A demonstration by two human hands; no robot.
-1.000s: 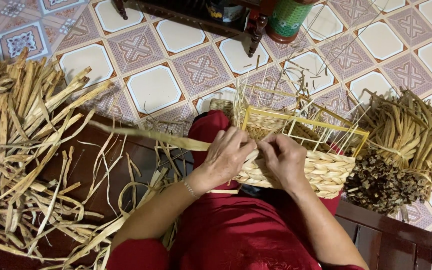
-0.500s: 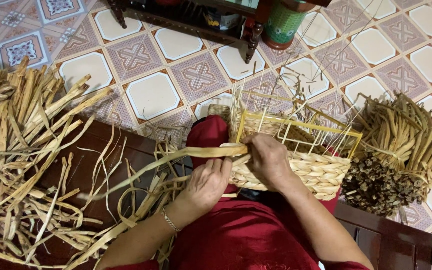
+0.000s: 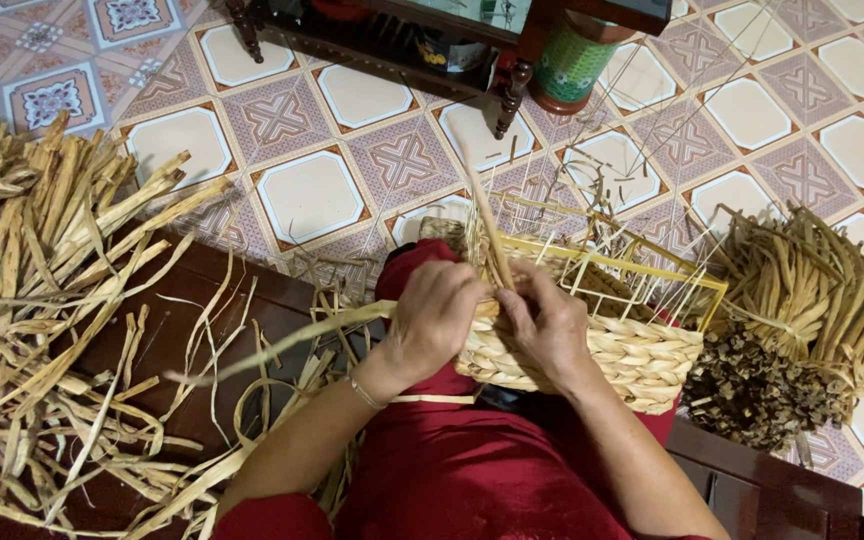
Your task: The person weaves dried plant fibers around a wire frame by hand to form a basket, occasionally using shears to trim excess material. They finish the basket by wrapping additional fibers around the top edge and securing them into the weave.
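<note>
Gripping strand (image 3: 487, 225) now upright, left hand (image 3: 432, 320) back beside right hand (image 3: 542, 325) on basket (image 3: 642, 355).

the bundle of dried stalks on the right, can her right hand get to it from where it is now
Probably yes. The right hand rests on the woven basket, and the bundle of dried stalks lies just past the basket's far end. Nothing stands between them, though the hand would have to let go of the weaving first.

We see even, soft indoor light with no hard shadows; the pale floor tiles (image 3: 307, 195) in the upper half of the frame look brightest, with mild sheen. Focus holds across the centre, while straight lines bow slightly towards the corners.
</note>
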